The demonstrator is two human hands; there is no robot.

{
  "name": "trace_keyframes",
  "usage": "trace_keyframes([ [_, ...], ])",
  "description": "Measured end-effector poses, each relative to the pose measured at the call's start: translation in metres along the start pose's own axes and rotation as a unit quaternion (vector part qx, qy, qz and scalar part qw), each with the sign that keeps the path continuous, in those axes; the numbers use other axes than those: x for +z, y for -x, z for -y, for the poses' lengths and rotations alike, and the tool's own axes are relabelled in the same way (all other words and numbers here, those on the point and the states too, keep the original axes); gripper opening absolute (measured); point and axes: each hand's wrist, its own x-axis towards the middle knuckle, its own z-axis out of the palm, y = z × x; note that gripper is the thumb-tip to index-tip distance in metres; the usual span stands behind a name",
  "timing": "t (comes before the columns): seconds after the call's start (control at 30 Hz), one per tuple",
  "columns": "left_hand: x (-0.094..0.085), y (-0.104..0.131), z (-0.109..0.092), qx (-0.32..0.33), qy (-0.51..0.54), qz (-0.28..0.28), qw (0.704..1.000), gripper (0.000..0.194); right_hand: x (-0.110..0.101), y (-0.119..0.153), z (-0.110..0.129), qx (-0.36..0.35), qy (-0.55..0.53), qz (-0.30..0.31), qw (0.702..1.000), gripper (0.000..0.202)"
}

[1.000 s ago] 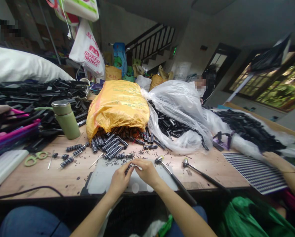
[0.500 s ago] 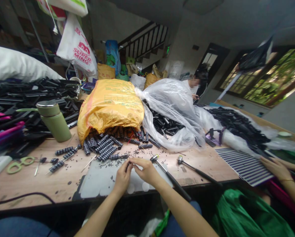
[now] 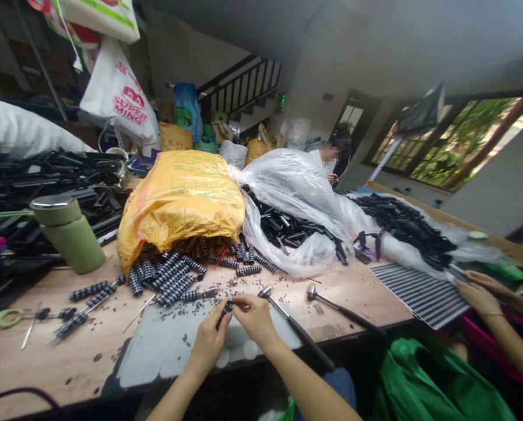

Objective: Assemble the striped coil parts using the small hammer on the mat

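Note:
My left hand [image 3: 212,333] is closed around a small dark patterned roll [image 3: 225,313] above the grey mat [image 3: 156,342]. Close against it, my right hand [image 3: 253,317] pinches at the roll's upper end, its fingertips meeting the left ones. Behind them, many black-and-white checked rolls [image 3: 173,278] spill from the mouth of a yellow sack [image 3: 186,193]. Small black bits are scattered around the mat. One hammer [image 3: 298,330] lies just right of my right hand, and a second hammer [image 3: 346,310] is farther right.
At the left stand a green flask [image 3: 70,240] and green scissors [image 3: 7,318]. A clear plastic bag [image 3: 296,181] holds black parts. On the right, another person's hands [image 3: 480,295] are near a checked sheet [image 3: 419,292]. Green fabric [image 3: 436,380] hangs at the front edge.
The view has shifted, so the table's contents appear farther left and lower. The dark roll between my hands now shows more clearly, and my left hand has tilted around it.

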Motion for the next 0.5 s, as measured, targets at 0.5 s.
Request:
trace_keyframes([
  [0.5,-0.0008,0.0006,-0.0013,-0.003,0.011,0.029,1.0,0.037,-0.0046,0.0016,-0.0011,0.018,-0.049,-0.015,0.999,0.017],
])
